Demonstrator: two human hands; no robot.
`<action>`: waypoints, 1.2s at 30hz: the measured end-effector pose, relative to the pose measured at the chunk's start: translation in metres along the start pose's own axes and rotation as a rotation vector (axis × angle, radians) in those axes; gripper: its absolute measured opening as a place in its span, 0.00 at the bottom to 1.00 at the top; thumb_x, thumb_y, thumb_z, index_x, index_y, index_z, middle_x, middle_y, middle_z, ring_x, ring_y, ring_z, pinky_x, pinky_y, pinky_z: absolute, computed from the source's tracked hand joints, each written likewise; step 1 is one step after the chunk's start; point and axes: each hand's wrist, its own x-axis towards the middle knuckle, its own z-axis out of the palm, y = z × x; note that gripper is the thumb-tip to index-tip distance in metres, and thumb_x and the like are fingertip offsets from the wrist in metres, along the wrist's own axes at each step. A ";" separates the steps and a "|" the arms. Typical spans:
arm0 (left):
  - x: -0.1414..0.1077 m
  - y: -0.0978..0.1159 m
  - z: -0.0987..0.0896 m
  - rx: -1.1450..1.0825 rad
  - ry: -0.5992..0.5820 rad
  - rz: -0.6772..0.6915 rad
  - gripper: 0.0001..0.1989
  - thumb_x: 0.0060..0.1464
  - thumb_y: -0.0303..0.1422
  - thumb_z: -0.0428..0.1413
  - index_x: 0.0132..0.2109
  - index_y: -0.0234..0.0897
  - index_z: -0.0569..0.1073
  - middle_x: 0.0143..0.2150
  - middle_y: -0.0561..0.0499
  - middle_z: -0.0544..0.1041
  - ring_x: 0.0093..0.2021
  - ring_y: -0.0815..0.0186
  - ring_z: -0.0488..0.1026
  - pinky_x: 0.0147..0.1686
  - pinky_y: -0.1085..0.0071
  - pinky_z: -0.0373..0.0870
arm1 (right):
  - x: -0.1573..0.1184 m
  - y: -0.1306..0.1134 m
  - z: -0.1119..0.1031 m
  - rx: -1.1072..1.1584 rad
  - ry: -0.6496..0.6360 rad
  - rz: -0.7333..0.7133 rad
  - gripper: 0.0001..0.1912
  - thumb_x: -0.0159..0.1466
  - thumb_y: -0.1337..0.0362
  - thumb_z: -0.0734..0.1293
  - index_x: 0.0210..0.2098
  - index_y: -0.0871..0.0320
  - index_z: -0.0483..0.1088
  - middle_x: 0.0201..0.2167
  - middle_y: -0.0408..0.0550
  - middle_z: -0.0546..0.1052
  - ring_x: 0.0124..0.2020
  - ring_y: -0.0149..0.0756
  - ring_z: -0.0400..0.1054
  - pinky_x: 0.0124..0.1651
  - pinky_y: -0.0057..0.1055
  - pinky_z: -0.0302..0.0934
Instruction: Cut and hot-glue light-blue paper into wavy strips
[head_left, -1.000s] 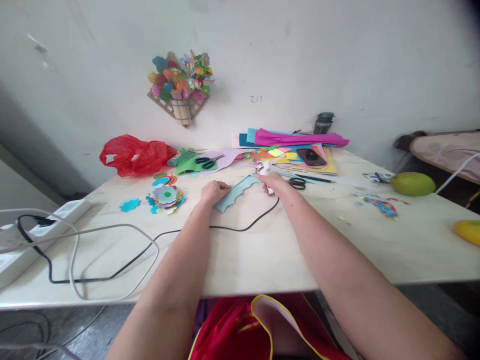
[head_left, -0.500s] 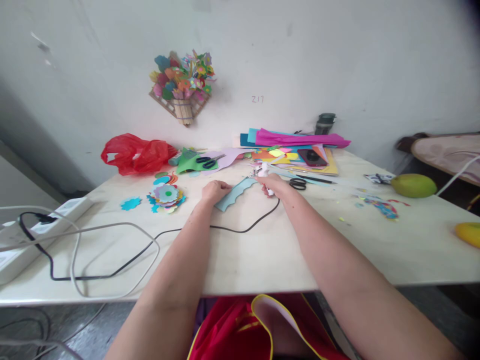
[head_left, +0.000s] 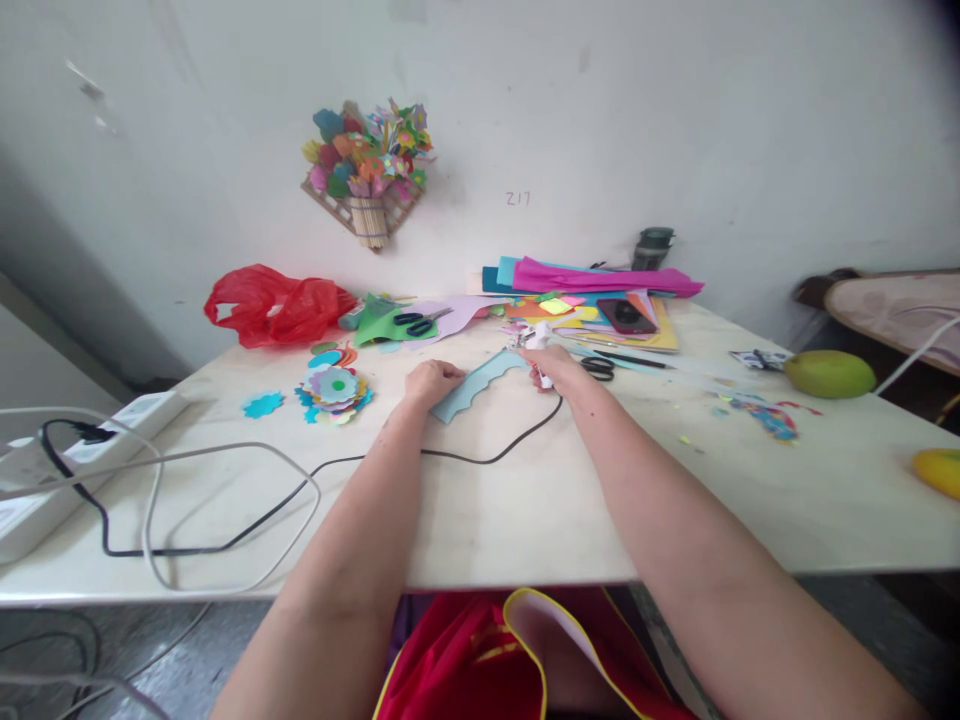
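Note:
A light blue strip (head_left: 478, 388) with one scalloped edge lies slanted across the middle of the table. At its lower left end, my left hand (head_left: 433, 381) is closed, pinching the strip's upper edge. My right hand (head_left: 551, 368) is wrapped round a white glue gun (head_left: 541, 340), whose tip is over the strip's far right end. A black cord (head_left: 480, 461) runs from the glue gun leftwards under my left forearm. Black scissors (head_left: 598, 369) lie just right of my right hand.
Paper flowers (head_left: 334, 386) are stacked at the left, near a red plastic bag (head_left: 274, 305). A power strip (head_left: 112, 455) and loose cables cover the left side. Coloured sheets (head_left: 600, 278) and a phone (head_left: 627, 316) lie at the back. A green mango (head_left: 829, 373) is at the right.
My right hand and the glue gun have moved slightly right along the strip's upper edge, and more of the strip's right end shows. My left hand is almost unmoved.

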 end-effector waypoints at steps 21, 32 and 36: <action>-0.001 0.001 -0.002 0.016 -0.005 -0.001 0.13 0.47 0.40 0.55 0.40 0.50 0.77 0.39 0.57 0.78 0.40 0.66 0.73 0.37 0.75 0.65 | 0.006 -0.003 0.006 -0.084 0.027 0.016 0.13 0.58 0.56 0.65 0.32 0.62 0.65 0.14 0.40 0.63 0.14 0.28 0.59 0.16 0.24 0.57; 0.001 -0.001 0.000 0.008 0.001 0.013 0.12 0.46 0.40 0.55 0.40 0.51 0.77 0.39 0.57 0.78 0.41 0.64 0.73 0.38 0.73 0.65 | -0.001 -0.004 0.006 -0.090 -0.008 0.011 0.13 0.58 0.56 0.64 0.30 0.61 0.63 0.13 0.39 0.63 0.13 0.26 0.58 0.16 0.24 0.56; 0.001 0.000 0.001 0.004 0.000 0.005 0.12 0.46 0.41 0.55 0.40 0.50 0.77 0.40 0.56 0.78 0.41 0.64 0.73 0.39 0.74 0.65 | -0.006 -0.006 0.006 -0.110 -0.018 0.014 0.13 0.58 0.57 0.64 0.27 0.61 0.62 0.13 0.40 0.63 0.13 0.26 0.58 0.16 0.24 0.56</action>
